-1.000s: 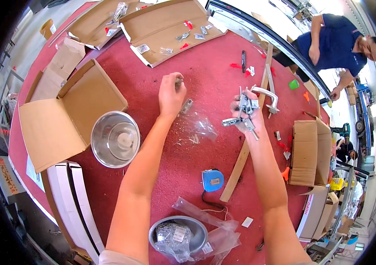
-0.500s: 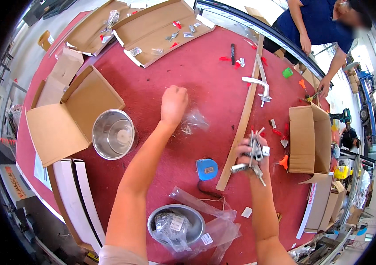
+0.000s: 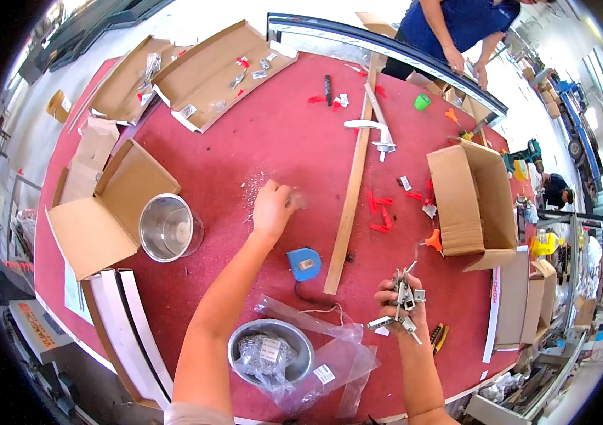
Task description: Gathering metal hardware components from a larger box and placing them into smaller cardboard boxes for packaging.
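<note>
My left hand is closed above the middle of the red table, with a small clear plastic bag, blurred, at its fingertips. Just to the left of that hand lies a scatter of tiny shiny bits, too small to name. My right hand, palm up near the front right, grips a bunch of several silvery metal fittings. Between my arms are a blue tape measure and a metal bowl holding a plastic bag of small parts.
A wooden strip runs lengthwise across the table, with a white lever handle across it. Red plastic pieces lie right of it. Open cardboard boxes flank the table; a steel pot stands left. Another person works beyond a dark frame.
The small plastic bag has left the tabletop and is at my left hand. My right hand has drawn nearer to me, uncovering red pieces. The other person's hand has withdrawn from the tools.
</note>
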Motion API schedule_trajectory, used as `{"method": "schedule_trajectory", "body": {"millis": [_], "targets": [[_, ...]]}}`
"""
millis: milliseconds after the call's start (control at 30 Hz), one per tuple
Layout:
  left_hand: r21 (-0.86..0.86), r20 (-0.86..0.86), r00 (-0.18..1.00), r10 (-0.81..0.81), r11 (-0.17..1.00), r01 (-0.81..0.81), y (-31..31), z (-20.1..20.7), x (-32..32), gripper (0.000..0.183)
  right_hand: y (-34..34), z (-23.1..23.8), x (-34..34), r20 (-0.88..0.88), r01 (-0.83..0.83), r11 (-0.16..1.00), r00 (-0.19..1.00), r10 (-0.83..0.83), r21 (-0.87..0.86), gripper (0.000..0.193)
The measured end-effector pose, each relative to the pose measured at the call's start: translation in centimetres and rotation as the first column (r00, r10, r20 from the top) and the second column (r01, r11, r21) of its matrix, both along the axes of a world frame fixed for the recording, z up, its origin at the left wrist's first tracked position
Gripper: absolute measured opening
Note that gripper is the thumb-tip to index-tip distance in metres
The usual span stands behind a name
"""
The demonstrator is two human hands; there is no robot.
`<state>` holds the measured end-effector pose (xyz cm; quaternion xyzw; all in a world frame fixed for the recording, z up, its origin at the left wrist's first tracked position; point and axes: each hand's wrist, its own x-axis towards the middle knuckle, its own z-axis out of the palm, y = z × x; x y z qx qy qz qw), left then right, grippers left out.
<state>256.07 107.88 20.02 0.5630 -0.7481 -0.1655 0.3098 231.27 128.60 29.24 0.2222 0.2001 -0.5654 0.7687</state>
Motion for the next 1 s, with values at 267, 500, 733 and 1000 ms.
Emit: {"method": "schedule_trajectory", "body": {"millis": [267,500,733,1000], "targets": [[0.234,-0.089,0.983,0.164,0.962,-0.139,-1.1,-1.5,1.5,0.014,6.8,4.8,-2.8,0.063,0.081,0.995,0.995,-0.077,-0.055,0.024],[0.624,-0.781,0.222,0.583,0.72,0.304,2.5,0.0,3.5,0.013,16.1,7.1,-10.3,-0.009,0.188,0.97,0.981,-0.192,-0.157,0.027],[0.544,-0.796,0.049,0.603,0.678,0.495,6.7,3.1,-1.8,0.018,23.0,6.5,-23.4,-0.113,0.26,0.945,0.952,-0.286,-0.2,0.021],[0.391,-0.825,0.067,0.561,0.481,0.785,17.8,12.2,-25.8,0.018,26.4,10.6,-38.5,-0.388,0.39,0.899,0.812,-0.437,-0.198,0.022]]}}
